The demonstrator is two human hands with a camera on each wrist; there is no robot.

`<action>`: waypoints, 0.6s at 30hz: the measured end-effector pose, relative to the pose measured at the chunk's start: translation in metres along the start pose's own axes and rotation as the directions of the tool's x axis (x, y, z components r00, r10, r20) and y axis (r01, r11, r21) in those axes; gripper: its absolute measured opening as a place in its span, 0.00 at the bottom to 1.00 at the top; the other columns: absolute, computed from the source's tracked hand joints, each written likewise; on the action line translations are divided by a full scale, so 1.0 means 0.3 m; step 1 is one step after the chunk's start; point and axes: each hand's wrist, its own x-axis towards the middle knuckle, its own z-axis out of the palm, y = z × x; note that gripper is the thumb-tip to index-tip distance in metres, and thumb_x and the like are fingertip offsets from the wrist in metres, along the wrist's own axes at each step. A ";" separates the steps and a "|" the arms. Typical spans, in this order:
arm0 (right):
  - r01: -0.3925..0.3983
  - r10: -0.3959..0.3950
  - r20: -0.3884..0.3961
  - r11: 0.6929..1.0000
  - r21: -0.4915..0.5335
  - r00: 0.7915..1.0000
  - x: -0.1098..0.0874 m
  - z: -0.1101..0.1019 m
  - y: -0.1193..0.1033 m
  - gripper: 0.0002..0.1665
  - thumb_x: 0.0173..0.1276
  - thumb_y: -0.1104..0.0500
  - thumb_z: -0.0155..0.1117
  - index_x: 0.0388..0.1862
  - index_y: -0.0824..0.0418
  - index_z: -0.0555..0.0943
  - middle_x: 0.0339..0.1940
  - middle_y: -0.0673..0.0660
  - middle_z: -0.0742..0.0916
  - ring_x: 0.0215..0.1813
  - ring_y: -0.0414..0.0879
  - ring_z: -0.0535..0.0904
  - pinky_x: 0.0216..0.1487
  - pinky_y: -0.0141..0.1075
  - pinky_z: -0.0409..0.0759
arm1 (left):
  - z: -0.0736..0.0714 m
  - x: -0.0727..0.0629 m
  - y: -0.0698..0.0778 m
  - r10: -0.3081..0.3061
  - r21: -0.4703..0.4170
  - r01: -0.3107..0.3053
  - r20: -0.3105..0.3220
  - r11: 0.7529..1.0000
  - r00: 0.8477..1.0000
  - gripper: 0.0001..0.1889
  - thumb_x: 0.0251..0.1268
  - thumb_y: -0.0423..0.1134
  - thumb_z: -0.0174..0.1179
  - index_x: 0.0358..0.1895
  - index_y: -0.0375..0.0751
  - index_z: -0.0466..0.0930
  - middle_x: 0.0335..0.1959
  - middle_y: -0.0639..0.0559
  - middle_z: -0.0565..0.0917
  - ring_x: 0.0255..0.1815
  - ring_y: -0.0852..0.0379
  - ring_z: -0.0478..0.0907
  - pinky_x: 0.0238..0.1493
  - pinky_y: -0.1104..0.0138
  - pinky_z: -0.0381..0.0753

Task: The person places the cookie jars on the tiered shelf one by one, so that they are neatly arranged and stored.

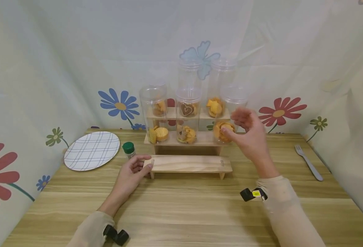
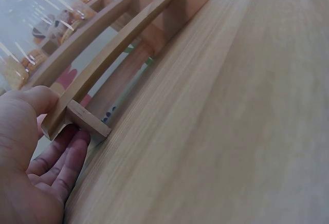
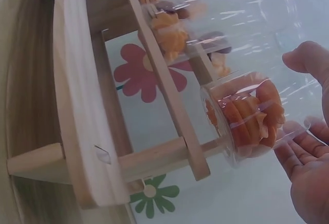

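My left hand (image 1: 134, 173) holds the left end of the lowest step of a tiered wooden display stand (image 1: 187, 163). In the left wrist view its thumb lies at the step's end, and the fingers reach underneath beside the stand's foot (image 2: 88, 120). On the right, my right hand (image 1: 251, 137) is beside a clear lidded jar of cookies (image 3: 249, 116) at the right end of the middle step. Its thumb is apart from the fingers, whose tips are close to the jar wall; contact is unclear. A heart-decorated cookie (image 1: 186, 109) shows behind the middle front jar (image 1: 188, 120).
Several more clear cookie jars, such as the left front jar (image 1: 151, 111), stand on the upper steps. A checked plate (image 1: 91, 151) and a green-capped shaker (image 1: 128, 148) are on the left. A fork (image 1: 309, 164) lies on the right of the wooden table (image 1: 181, 216). Flowered cloth hangs behind.
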 end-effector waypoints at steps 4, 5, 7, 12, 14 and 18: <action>-0.015 0.014 0.014 1.000 0.023 1.000 -0.003 0.024 0.011 0.39 0.68 0.67 0.84 0.72 0.69 0.74 0.65 0.67 0.85 0.63 0.42 0.84 0.72 0.35 0.80 | 0.000 -0.001 0.001 0.000 0.000 0.000 0.000 1.000 1.000 0.18 0.79 0.47 0.73 0.66 0.47 0.86 0.48 0.45 0.89 0.49 0.52 0.84 0.51 0.70 0.81; -0.016 0.016 0.017 0.999 0.032 1.000 -0.003 0.029 0.014 0.39 0.68 0.68 0.84 0.73 0.70 0.74 0.66 0.68 0.85 0.64 0.44 0.84 0.72 0.36 0.81 | 0.000 -0.002 0.002 0.001 0.001 -0.001 0.000 1.000 1.000 0.18 0.79 0.47 0.73 0.66 0.47 0.86 0.48 0.45 0.89 0.49 0.52 0.85 0.51 0.70 0.81; -0.018 0.017 0.021 0.999 0.043 1.000 -0.005 0.039 0.016 0.39 0.68 0.68 0.84 0.73 0.71 0.74 0.66 0.68 0.85 0.66 0.49 0.84 0.72 0.36 0.81 | 0.000 -0.002 0.003 0.002 0.002 -0.002 0.000 1.000 1.000 0.18 0.80 0.47 0.73 0.66 0.47 0.86 0.48 0.45 0.89 0.49 0.52 0.85 0.51 0.70 0.82; -0.035 0.033 0.030 0.998 0.057 0.999 -0.010 0.059 0.018 0.41 0.68 0.68 0.84 0.75 0.71 0.73 0.68 0.66 0.85 0.72 0.60 0.82 0.75 0.41 0.79 | 0.000 -0.002 0.004 0.005 -0.005 -0.005 0.004 1.000 1.000 0.18 0.80 0.46 0.73 0.66 0.47 0.86 0.49 0.44 0.89 0.49 0.53 0.85 0.51 0.70 0.82; -0.044 0.042 0.033 0.997 0.063 0.999 -0.010 0.065 0.021 0.41 0.68 0.68 0.84 0.76 0.71 0.73 0.69 0.66 0.85 0.73 0.60 0.81 0.76 0.42 0.79 | -0.001 -0.001 0.004 0.011 -0.004 -0.011 0.004 1.000 1.000 0.19 0.80 0.46 0.72 0.66 0.46 0.86 0.49 0.44 0.89 0.49 0.53 0.85 0.52 0.71 0.82; -0.054 0.052 0.031 0.996 0.070 0.998 -0.011 0.076 0.026 0.41 0.69 0.67 0.83 0.76 0.72 0.72 0.69 0.67 0.84 0.71 0.54 0.82 0.76 0.40 0.78 | -0.002 -0.001 0.003 0.015 -0.002 -0.015 0.005 1.000 1.000 0.19 0.80 0.47 0.72 0.67 0.45 0.86 0.49 0.44 0.89 0.49 0.54 0.85 0.52 0.71 0.82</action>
